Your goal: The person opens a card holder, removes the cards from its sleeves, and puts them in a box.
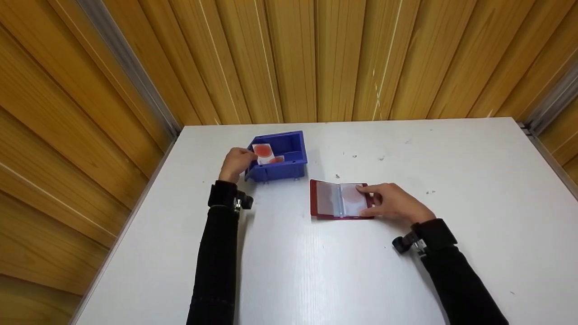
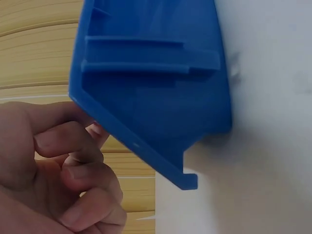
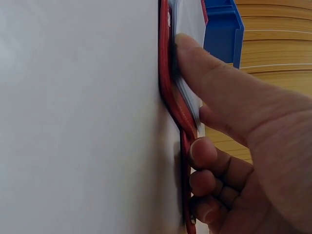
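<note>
A small red-covered card album (image 1: 312,198) lies spread on the white table, its clear sleeves (image 1: 328,198) showing. At its right side my right hand (image 1: 395,201) grips the edge; in the right wrist view the thumb lies along the sleeves while curled fingers touch the red cover (image 3: 168,92). My left hand (image 1: 238,162) reaches over the low front of a blue bin (image 1: 282,171) and pinches a white card with a red disc (image 1: 263,150). Another red-marked card (image 1: 278,159) lies in the bin. The left wrist view shows the bin's side (image 2: 156,97), which hides the cards.
The white table (image 1: 289,271) meets a yellow wood-patterned wall (image 1: 343,58) at its back edge. A similar wall (image 1: 58,158) runs along the left. Small dark marks (image 1: 354,156) dot the tabletop behind the album.
</note>
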Motion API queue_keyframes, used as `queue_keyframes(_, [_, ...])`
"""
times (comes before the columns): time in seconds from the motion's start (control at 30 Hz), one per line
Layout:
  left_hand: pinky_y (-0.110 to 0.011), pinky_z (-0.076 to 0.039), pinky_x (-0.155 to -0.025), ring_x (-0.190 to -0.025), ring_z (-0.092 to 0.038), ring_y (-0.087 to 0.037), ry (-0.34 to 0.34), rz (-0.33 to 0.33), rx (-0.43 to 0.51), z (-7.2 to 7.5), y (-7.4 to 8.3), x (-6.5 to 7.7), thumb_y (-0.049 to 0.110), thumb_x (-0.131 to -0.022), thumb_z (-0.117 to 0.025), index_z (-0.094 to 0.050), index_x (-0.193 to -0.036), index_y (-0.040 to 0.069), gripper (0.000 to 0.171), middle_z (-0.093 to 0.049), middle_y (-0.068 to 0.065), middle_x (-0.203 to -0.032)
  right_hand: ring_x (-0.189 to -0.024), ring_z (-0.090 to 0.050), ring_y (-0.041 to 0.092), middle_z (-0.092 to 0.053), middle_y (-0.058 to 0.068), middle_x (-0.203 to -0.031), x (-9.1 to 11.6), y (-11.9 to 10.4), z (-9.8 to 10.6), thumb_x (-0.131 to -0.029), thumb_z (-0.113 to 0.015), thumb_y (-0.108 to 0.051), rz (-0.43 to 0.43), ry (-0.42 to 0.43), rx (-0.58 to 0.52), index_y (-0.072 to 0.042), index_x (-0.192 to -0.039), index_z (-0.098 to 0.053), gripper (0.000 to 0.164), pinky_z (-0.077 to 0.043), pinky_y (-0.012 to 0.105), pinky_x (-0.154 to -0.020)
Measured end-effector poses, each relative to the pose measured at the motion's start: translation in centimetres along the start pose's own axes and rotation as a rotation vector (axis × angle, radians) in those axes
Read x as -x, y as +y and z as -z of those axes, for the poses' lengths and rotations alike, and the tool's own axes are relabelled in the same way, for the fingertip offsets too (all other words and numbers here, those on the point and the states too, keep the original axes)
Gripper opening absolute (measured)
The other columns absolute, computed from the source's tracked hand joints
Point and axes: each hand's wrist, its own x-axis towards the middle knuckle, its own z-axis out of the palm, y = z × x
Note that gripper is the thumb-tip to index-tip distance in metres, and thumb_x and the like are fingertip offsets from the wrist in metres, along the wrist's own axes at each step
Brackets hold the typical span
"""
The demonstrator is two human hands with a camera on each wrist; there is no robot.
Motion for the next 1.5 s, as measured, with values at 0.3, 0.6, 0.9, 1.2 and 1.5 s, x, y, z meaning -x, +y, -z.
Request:
queue_keyframes(0.3, [-0.030, -0.043, -0.074, -0.084, -0.054, -0.019, 0.002, -0.029, -0.085, -0.1, -0.6, -0.2, 0.016, -0.096, -0.064, -0.069, -0.089, 0.004, 0.015, -0.060, -0.003, -0.088, -0.088, -0.047, 0.019, -0.051, 0.003, -0.087, 0.0, -0.1, 0.1, -0.081, -0.089, -0.038, -0.024, -0.005, 0.002, -0.014, -0.147, -0.059, 0.076, -0.037, 0.029, -0.074])
queue_keyframes(0.6, [-0.034, -0.036, -0.062, -0.073, -0.048, -0.019, 0.038, 0.017, -0.494, -0.8, 0.3, -0.9, 0.023, -0.094, -0.059, -0.051, -0.068, 0.016, 0.029, -0.051, 0.000, -0.074, -0.082, -0.046, 0.017, -0.050, 0.003, -0.081, 0.0, -0.2, 0.2, -0.081, -0.089, -0.037, -0.014, -0.006, -0.010, -0.011, -0.145, -0.060, 0.076, -0.036, 0.028, -0.069])
queue_keyframes(0.9, [-0.044, -0.055, -0.094, -0.106, -0.067, -0.024, 0.004, 0.085, -0.809, -1.7, 2.7, -0.6, 0.028, -0.095, -0.063, -0.072, -0.123, 0.005, 0.037, -0.073, -0.014, -0.122, -0.083, -0.046, 0.018, -0.049, 0.004, -0.082, 0.3, 0.0, 0.3, -0.081, -0.089, -0.039, -0.017, -0.010, -0.002, -0.012, -0.146, -0.059, 0.077, -0.036, 0.028, -0.070])
queue_keyframes(1.2, [-0.039, -0.053, -0.093, -0.107, -0.070, -0.022, 0.059, 0.095, -0.954, -3.0, 3.9, -0.5, 0.028, -0.096, -0.067, -0.075, -0.121, 0.008, 0.033, -0.076, -0.010, -0.119, -0.095, -0.048, 0.022, -0.060, 0.008, -0.105, 0.9, -0.3, 0.6, -0.082, -0.088, -0.041, -0.018, -0.002, 0.025, -0.013, -0.147, -0.058, 0.077, -0.039, 0.032, -0.081])
queue_keyframes(1.5, [-0.043, -0.054, -0.094, -0.112, -0.070, -0.026, 0.024, 0.063, -0.930, -2.9, 3.8, -0.6, 0.028, -0.095, -0.067, -0.073, -0.125, 0.006, 0.038, -0.074, -0.014, -0.124, -0.084, -0.047, 0.018, -0.051, 0.003, -0.083, 1.0, -0.1, 0.6, -0.080, -0.090, -0.039, -0.009, 0.006, 0.017, -0.011, -0.146, -0.059, 0.078, -0.036, 0.026, -0.069])
